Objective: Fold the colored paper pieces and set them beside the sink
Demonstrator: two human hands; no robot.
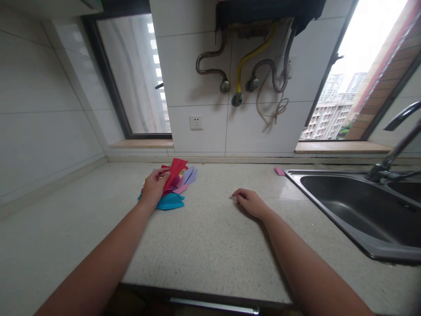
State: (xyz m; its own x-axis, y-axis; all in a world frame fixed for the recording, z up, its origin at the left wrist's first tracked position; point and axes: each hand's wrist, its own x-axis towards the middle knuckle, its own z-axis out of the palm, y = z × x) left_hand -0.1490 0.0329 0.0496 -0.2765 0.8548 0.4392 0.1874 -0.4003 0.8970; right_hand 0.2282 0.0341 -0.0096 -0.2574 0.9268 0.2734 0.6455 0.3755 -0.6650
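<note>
A pile of coloured folded papers lies on the left part of the counter, with a blue paper (171, 201) at its front and a lilac paper (190, 175) at its right. Over this pile is my left hand (155, 185), closed on a red folded paper (176, 169) that stands up from its fingers. My right hand (249, 202) rests on the countertop (210, 245) to the right of the pile. Its fingers are loosely curled together, and nothing shows in them. Near the sink's corner lies a small pink folded paper (279, 171), away from both hands.
A steel sink (348, 206) with a tap (391, 153) is set into the counter on the right. The tiled back wall has a socket (196, 123), and hoses (241, 66) hang below a dark heater. Windows stand left and right. A metal handle (213, 306) shows below the front edge.
</note>
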